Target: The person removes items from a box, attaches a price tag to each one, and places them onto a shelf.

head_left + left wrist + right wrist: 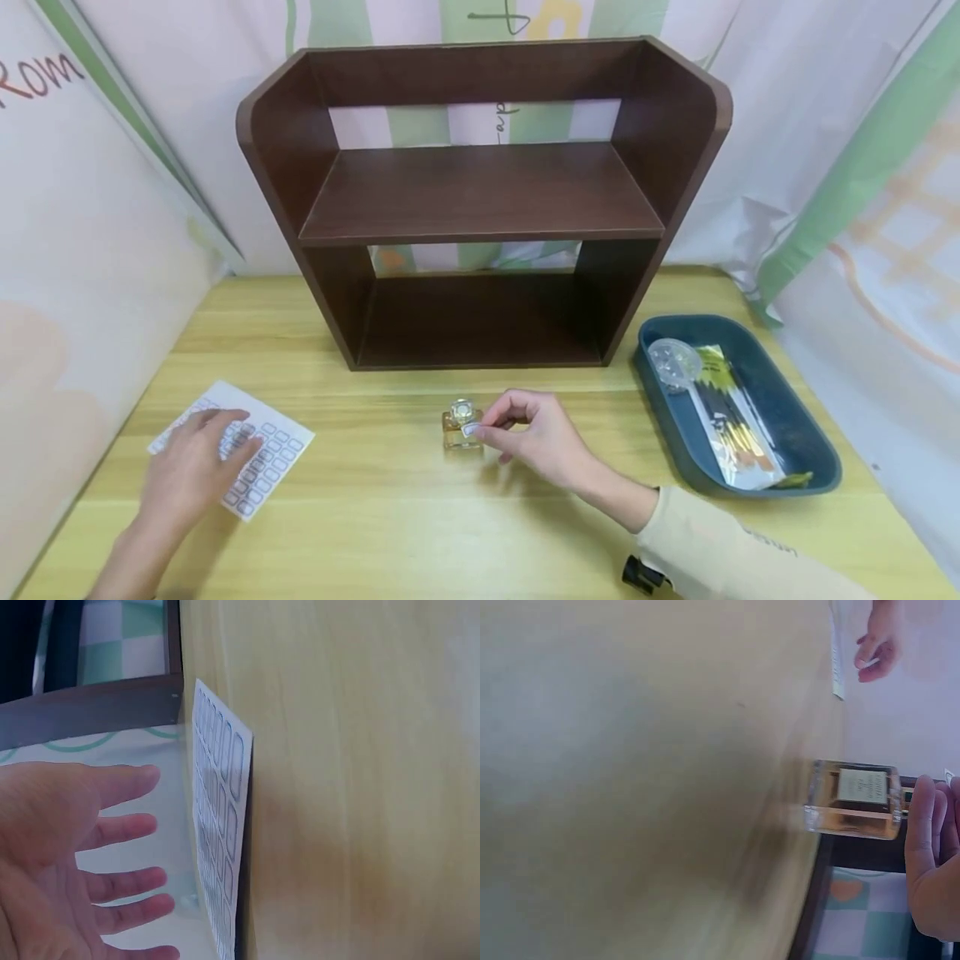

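Observation:
A small square glass perfume bottle (453,440) with amber liquid and a clear stopper stands upright on the table, in front of the shelf. Its front label (862,786) shows in the right wrist view. Between thumb and index finger, my right hand (538,437) pinches a small white sticker (470,429) by the bottle; whether the sticker touches the glass I cannot tell. To the left lies a white sheet of blue-bordered label stickers (273,454). Above this sheet hovers my left hand (186,467), its fingers spread and apart from the paper in the left wrist view.
A dark brown two-tier shelf (480,196) stands at the back. On the right, a dark teal tray (813,433) holds a packet of brushes (731,417) and a clear round plastic case (675,362). Printed cloth (90,217) hangs around the wooden table.

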Tool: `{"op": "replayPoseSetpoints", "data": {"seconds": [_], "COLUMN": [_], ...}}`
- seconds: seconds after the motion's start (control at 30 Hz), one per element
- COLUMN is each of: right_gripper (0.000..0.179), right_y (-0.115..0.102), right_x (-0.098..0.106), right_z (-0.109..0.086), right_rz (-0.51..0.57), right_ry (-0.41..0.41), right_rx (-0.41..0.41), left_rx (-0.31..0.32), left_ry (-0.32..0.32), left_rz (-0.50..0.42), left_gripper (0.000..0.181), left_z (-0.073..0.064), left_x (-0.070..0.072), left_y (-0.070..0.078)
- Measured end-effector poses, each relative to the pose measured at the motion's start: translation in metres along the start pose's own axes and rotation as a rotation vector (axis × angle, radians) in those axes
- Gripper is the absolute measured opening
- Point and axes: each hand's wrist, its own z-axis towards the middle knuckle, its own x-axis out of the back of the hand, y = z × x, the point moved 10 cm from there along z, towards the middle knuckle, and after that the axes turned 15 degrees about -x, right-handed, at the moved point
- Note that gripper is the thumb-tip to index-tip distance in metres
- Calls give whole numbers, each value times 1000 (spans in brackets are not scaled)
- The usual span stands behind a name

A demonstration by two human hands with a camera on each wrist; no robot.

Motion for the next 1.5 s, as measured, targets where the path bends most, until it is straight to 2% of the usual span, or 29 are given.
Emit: {"op": "replayPoseSetpoints", "data": {"seconds": [0.1,0.3,0.5,0.67,0.8,0.93,1.23,1.5], "right_gripper": [8,12,13,12,12,11,11,11], "right_y": [8,19,30,37,42,46,48,50], "right_x": [-1,-2,-4,-6,-7,-8,-8,-8], "right_z": [1,1,3,5,7,9,11,11], "right_rz": [9,47,106,145,158,175,189,213], "right_ry": [-1,-4,-31,-45,-43,-45,-22,-5], "right_rx": [-20,-63,-108,-146,-171,-191,-200,-213], "left_rx": [-22,-74,-114,-122,-151,-185,-211,-204], "left_ry": [30,130,174,150,127,98,-10,-56], "left_rz": [-51,-202,-401,-626,-799,-917,-1048,-1045], "left_gripper": [47,53,57,60,61,62,64,50], "left_z": [5,18,29,40,48,54,67,74], "left_x": [-1,-3,-16,-36,-49,-60,-88,-105], "left_y": [10,38,66,89,111,132,171,188]}}
